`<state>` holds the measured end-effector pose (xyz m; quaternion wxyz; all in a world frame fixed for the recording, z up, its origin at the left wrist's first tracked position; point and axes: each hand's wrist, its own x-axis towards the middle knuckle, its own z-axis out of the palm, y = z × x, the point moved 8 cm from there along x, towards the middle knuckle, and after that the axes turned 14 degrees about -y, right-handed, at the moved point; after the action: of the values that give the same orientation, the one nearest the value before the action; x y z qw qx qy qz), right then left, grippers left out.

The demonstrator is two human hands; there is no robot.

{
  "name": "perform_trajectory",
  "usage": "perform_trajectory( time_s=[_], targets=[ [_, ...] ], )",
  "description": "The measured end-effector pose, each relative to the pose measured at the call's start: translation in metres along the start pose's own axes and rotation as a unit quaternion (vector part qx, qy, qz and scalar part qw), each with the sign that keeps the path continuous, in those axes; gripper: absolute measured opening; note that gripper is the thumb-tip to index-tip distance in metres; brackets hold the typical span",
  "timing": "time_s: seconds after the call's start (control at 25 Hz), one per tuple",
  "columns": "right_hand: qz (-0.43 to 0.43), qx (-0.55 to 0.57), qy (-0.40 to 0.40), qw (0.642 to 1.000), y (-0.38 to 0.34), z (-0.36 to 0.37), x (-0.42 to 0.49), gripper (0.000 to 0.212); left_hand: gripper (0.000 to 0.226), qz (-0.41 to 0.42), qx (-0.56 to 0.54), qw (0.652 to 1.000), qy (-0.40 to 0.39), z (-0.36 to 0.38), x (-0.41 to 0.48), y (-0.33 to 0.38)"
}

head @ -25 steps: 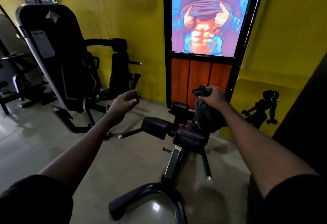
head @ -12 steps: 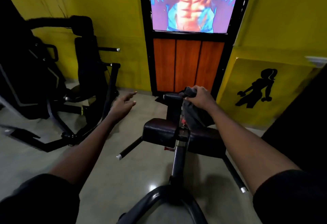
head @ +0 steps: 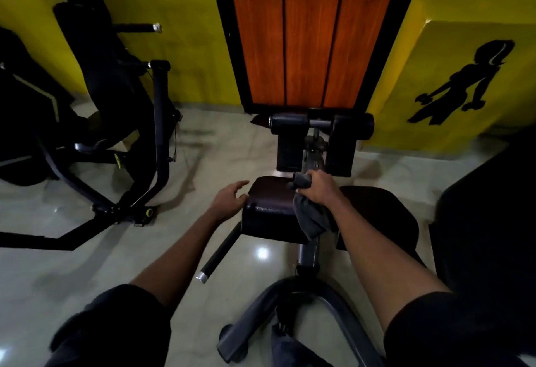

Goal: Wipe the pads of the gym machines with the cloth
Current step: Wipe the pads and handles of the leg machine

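The right hand point(head: 319, 189) holds the cloth point(head: 311, 220) tight on the left pad point(head: 269, 207). The left hand point(head: 229, 200) is open beside it. Next, rub the pad all over.

An orange panel point(head: 311, 44) is standing between yellow walls point(head: 185, 18). A black silhouette point(head: 467, 79) is showing at right. The floor point(head: 87, 274) is reflecting light.

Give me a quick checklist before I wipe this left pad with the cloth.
1. cloth gripped by right hand: ok.
2. cloth flat on left pad: not ok, hangs bunched at its right edge.
3. left hand off the pad top: ok, open beside its left edge.
4. pad top free of objects: ok.
5. pad surface dirt: cannot tell, too dark.
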<state>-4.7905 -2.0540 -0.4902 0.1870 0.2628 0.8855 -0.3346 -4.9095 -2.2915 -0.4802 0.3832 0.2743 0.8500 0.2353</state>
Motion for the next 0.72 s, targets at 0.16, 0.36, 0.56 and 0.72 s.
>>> perform_trajectory(
  time_s=[0.16,0.36,0.56,0.72],
  targets=[
    [0.038,-0.023,-0.047,0.998,0.014,0.053,0.018,0.045,0.046,-0.018,0.024,0.998,-0.057,0.026,0.027,-0.029],
    [0.097,-0.07,0.006,0.993,0.012,0.079,0.017,0.05,0.037,-0.031,-0.022,0.998,-0.045,0.028,0.044,-0.057],
    [0.147,-0.061,0.093,0.983,-0.02,0.097,-0.001,0.055,0.041,-0.004,-0.076,0.994,-0.083,0.019,0.059,-0.081],
    [0.144,-0.02,0.107,0.984,-0.018,0.108,-0.01,0.067,0.042,0.072,-0.034,0.989,-0.124,0.016,0.076,-0.08]
  ],
)
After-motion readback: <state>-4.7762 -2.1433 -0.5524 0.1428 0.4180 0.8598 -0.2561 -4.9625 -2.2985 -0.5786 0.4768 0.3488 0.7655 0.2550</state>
